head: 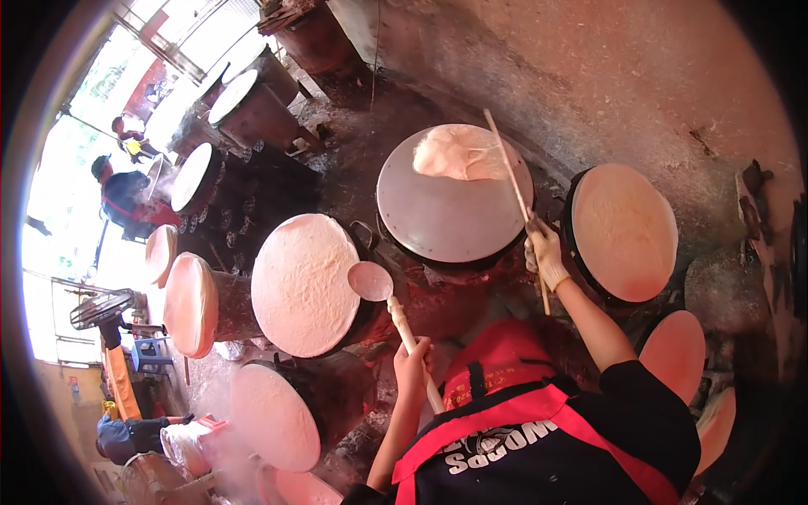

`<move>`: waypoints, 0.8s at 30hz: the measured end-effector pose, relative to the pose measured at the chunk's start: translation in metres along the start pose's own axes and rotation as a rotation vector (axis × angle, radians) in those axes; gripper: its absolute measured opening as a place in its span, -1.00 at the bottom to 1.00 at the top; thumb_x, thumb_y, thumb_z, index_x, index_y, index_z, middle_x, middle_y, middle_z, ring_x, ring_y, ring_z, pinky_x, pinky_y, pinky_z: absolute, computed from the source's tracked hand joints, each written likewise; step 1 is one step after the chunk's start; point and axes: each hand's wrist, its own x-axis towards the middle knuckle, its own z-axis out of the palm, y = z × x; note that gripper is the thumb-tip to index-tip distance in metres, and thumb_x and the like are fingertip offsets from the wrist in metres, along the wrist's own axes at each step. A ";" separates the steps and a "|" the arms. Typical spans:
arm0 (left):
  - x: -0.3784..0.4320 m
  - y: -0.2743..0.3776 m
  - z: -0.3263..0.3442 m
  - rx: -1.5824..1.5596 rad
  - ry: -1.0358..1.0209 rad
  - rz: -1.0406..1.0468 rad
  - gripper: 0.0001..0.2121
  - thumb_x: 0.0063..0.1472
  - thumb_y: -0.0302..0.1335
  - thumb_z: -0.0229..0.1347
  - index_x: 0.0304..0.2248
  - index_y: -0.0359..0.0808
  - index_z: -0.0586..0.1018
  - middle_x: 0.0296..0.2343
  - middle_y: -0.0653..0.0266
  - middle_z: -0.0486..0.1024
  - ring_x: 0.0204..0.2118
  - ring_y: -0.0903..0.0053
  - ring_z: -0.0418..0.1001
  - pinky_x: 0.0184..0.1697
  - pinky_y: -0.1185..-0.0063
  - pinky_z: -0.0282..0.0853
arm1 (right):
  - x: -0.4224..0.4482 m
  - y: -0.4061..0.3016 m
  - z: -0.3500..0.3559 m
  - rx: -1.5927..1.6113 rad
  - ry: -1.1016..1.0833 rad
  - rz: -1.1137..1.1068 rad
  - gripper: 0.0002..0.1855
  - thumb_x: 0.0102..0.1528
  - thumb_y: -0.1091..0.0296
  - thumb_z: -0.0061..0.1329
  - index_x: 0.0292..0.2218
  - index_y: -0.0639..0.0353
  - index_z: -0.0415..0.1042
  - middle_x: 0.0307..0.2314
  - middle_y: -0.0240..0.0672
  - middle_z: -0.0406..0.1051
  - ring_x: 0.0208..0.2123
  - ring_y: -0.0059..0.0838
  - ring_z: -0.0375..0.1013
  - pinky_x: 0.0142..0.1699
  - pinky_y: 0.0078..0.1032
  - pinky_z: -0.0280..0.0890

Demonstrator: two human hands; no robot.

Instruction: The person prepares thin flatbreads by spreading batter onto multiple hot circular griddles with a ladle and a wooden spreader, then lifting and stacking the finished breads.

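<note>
Before me is a round flat griddle [451, 218], its near part bare and grey. A crumpled sheet of pale, thin dough [453, 153] lies bunched on its far side. My right hand [543, 251], in a fabric glove, grips a long thin wooden stick [510, 163] that slants over the griddle's right part, where it overlaps the edge of the dough. My bare left hand [413, 363] is closed around the wooden handle of a ladle [371, 281]. The ladle's round bowl is over the right rim of another griddle, beside a round pale sheet [306, 287].
More griddles bear round sheets, one to the right [625, 232] and one at lower left [276, 416] in steam. Stacked round sheets [190, 306] stand at left. A wall [600, 76] rises beyond. Other people [132, 192] are at far left, near a fan [101, 309].
</note>
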 end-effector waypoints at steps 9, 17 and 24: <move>-0.006 -0.026 -0.013 -0.009 0.074 0.013 -0.93 0.15 -0.50 0.05 -0.38 -0.30 0.43 -0.58 0.36 0.43 -0.67 0.74 0.25 -0.66 0.75 0.12 | 0.050 -0.006 0.056 -0.283 -0.322 -0.058 -0.84 0.14 0.22 -0.10 -0.34 0.11 0.36 -0.78 -0.54 0.11 -0.86 -0.70 0.06 -0.80 -0.60 -0.08; -0.008 -0.047 0.019 -0.108 0.252 0.042 -0.97 0.13 -0.54 0.00 -0.42 -0.29 0.41 -0.60 0.37 0.37 -0.68 0.73 0.19 -0.67 0.74 0.09 | 0.049 -0.077 -0.024 -0.413 -0.376 0.131 -0.67 0.15 0.06 -0.12 -0.15 0.03 0.39 -0.78 -0.51 0.10 -0.86 -0.70 0.02 -0.80 -0.65 -0.13; -0.024 -0.059 0.077 -0.205 0.355 0.037 -0.99 0.14 -0.56 0.00 -0.42 -0.30 0.41 -0.60 0.38 0.36 -0.68 0.78 0.15 -0.68 0.76 0.03 | 0.121 -0.058 0.012 -0.486 -0.590 -0.042 -0.57 0.17 0.10 -0.13 -0.04 0.19 0.32 -0.76 -0.54 0.09 -0.87 -0.72 0.01 -0.79 -0.63 -0.10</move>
